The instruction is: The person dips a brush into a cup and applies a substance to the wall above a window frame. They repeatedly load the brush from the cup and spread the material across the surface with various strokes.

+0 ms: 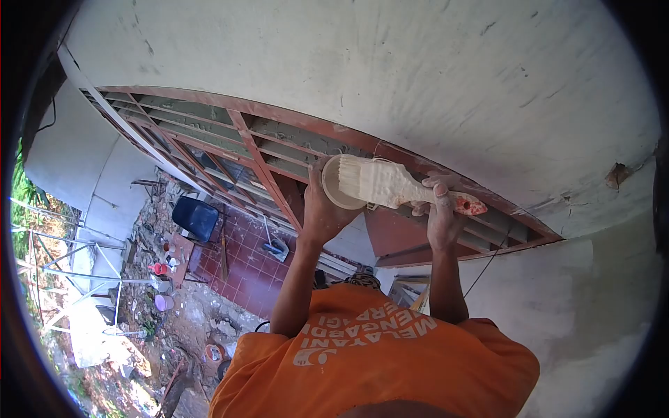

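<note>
Fingers wrapped round its side, my left hand (324, 209) holds up a small round pale container (333, 187). My right hand (442, 212) grips the handle of a wide brush (390, 182), whose end is red and spotted (470, 203). White paint or plaster coats the brush, and its bristles lie over the container's open mouth. Whether they touch the rim I cannot tell. Both hands are raised in front of the reddish-brown window frame (244, 132), below the whitish wall (348, 56).
Far below are a red tiled floor (240, 268), a dark blue chair (195, 218), a dustpan (277, 249) and a purple bucket (164, 302). Rubble lies on the ground. Metal bars (77, 279) stand at the left. A thin cable (484, 268) hangs at the right.
</note>
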The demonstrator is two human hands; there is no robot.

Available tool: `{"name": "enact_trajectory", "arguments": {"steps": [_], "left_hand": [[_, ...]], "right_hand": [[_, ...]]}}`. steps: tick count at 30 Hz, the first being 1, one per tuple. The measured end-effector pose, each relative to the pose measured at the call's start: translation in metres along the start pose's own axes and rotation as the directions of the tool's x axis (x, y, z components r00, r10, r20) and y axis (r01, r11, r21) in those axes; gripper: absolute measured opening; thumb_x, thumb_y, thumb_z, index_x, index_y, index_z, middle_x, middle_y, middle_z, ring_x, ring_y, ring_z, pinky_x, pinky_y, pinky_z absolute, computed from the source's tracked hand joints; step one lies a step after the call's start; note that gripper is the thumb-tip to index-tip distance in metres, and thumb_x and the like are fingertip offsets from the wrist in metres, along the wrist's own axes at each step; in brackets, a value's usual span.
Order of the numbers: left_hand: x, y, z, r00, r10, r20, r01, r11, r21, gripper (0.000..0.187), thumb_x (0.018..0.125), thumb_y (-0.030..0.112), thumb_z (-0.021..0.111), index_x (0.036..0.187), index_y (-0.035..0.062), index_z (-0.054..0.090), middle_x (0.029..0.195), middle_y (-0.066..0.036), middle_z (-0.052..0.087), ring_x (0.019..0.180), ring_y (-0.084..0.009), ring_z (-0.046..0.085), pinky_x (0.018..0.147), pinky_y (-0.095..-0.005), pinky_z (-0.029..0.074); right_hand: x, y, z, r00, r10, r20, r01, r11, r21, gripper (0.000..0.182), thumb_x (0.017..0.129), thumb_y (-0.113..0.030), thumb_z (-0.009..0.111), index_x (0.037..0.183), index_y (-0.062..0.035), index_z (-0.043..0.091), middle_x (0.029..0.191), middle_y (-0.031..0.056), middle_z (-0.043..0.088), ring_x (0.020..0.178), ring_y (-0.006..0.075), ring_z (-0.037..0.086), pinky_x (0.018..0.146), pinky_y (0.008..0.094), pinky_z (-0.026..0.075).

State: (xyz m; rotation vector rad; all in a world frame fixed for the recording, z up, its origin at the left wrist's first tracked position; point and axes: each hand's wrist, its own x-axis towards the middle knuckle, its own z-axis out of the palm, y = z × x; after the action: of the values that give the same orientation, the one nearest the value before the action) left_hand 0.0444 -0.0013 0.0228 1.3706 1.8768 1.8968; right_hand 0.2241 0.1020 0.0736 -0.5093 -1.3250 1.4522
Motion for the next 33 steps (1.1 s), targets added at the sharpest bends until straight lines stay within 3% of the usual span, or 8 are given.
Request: {"name": "enact_trajectory", "arguments": {"steps": [5, 7, 11, 21, 24, 27, 29, 33], "left_hand": [[0.023, -0.001, 0.016, 0.995, 0.014, -0.097, -0.028, 0.990, -0.135, 0.083, 0.066, 0.016, 0.092, 0.129, -0.0005, 0.040, 0.118, -0.019, 0.058, 0.111, -0.0330, 0.060, 0.096, -0.0431, 0.049], [0.029, 0.002, 0.018, 0.989, 0.087, -0.117, -0.097, 0.992, -0.079, 0.082, 0.066, 0.017, 0.093, 0.127, -0.0007, 0.040, 0.117, -0.019, 0.058, 0.109, -0.0336, 0.061, 0.094, -0.0429, 0.050], [0.040, -0.008, 0.028, 0.984, 0.051, -0.169, -0.069, 0.993, -0.099, 0.083, 0.065, 0.019, 0.094, 0.125, -0.0009, 0.041, 0.117, -0.020, 0.058, 0.107, -0.0339, 0.062, 0.091, -0.0432, 0.051], [0.051, -0.003, 0.028, 0.985, 0.036, -0.171, -0.064, 0.985, -0.162, 0.082, 0.064, 0.019, 0.095, 0.123, -0.0008, 0.042, 0.110, -0.019, 0.063, 0.103, -0.0337, 0.065, 0.088, -0.0428, 0.052], [0.051, -0.007, 0.028, 0.990, 0.005, -0.141, -0.031, 0.982, -0.186, 0.082, 0.063, 0.019, 0.095, 0.123, -0.0009, 0.042, 0.110, -0.019, 0.063, 0.103, -0.0336, 0.065, 0.088, -0.0427, 0.052], [0.050, -0.009, 0.027, 0.991, 0.015, -0.137, -0.044, 0.977, -0.211, 0.083, 0.064, 0.018, 0.095, 0.124, -0.0011, 0.041, 0.111, -0.019, 0.063, 0.103, -0.0337, 0.065, 0.089, -0.0430, 0.052], [0.049, -0.016, 0.029, 0.990, 0.034, -0.140, -0.062, 0.979, -0.196, 0.083, 0.064, 0.019, 0.095, 0.124, -0.0012, 0.041, 0.112, -0.019, 0.062, 0.104, -0.0340, 0.064, 0.089, -0.0433, 0.052], [0.040, -0.018, 0.024, 0.989, 0.073, -0.130, -0.088, 0.990, -0.112, 0.084, 0.064, 0.018, 0.095, 0.126, 0.0003, 0.041, 0.115, -0.016, 0.059, 0.106, -0.0287, 0.061, 0.092, -0.0408, 0.051]], "right_hand": [[0.045, -0.040, 0.007, 0.889, -0.259, 0.378, 0.346, 0.921, -0.181, 0.022, 0.094, -0.020, 0.072, 0.095, 0.0012, 0.065, 0.074, 0.0079, 0.069, 0.058, 0.0161, 0.065, 0.055, 0.0280, 0.052], [0.066, -0.057, 0.008, 0.707, -0.231, 0.669, 0.656, 0.568, -0.497, 0.017, 0.090, -0.015, 0.074, 0.094, 0.0002, 0.067, 0.084, 0.0102, 0.072, 0.068, 0.0162, 0.070, 0.061, 0.0299, 0.056], [0.088, -0.079, 0.037, 0.510, -0.247, 0.824, 0.812, 0.456, -0.365, 0.016, 0.087, -0.014, 0.077, 0.095, -0.0025, 0.070, 0.086, 0.0084, 0.074, 0.072, 0.0205, 0.072, 0.064, 0.0311, 0.055], [0.118, -0.134, 0.086, 0.401, -0.045, 0.915, 0.915, 0.071, -0.398, 0.018, 0.083, -0.019, 0.081, 0.091, -0.0057, 0.072, 0.081, 0.0096, 0.073, 0.069, 0.0258, 0.071, 0.064, 0.0355, 0.055], [0.130, -0.181, 0.108, 0.415, -0.084, 0.906, 0.909, 0.000, -0.417, 0.023, 0.089, -0.033, 0.075, 0.085, -0.0106, 0.069, 0.062, 0.0088, 0.064, 0.055, 0.0271, 0.063, 0.055, 0.0371, 0.050], [0.139, -0.237, 0.129, 0.523, -0.106, 0.845, 0.851, 0.007, -0.526, 0.030, 0.089, -0.034, 0.076, 0.085, -0.0057, 0.068, 0.064, 0.0081, 0.064, 0.057, 0.0162, 0.061, 0.057, 0.0310, 0.049], [0.156, -0.261, 0.128, 0.348, -0.363, 0.864, 0.885, -0.178, -0.431, 0.017, 0.090, -0.017, 0.076, 0.089, -0.0014, 0.070, 0.076, 0.0065, 0.069, 0.064, 0.0104, 0.058, 0.060, 0.0294, 0.048], [0.138, -0.257, 0.135, 0.401, -0.247, 0.882, 0.913, 0.036, -0.406, 0.015, 0.090, -0.015, 0.075, 0.089, -0.0004, 0.071, 0.079, 0.0072, 0.070, 0.067, 0.0098, 0.059, 0.060, 0.0292, 0.048]]}}
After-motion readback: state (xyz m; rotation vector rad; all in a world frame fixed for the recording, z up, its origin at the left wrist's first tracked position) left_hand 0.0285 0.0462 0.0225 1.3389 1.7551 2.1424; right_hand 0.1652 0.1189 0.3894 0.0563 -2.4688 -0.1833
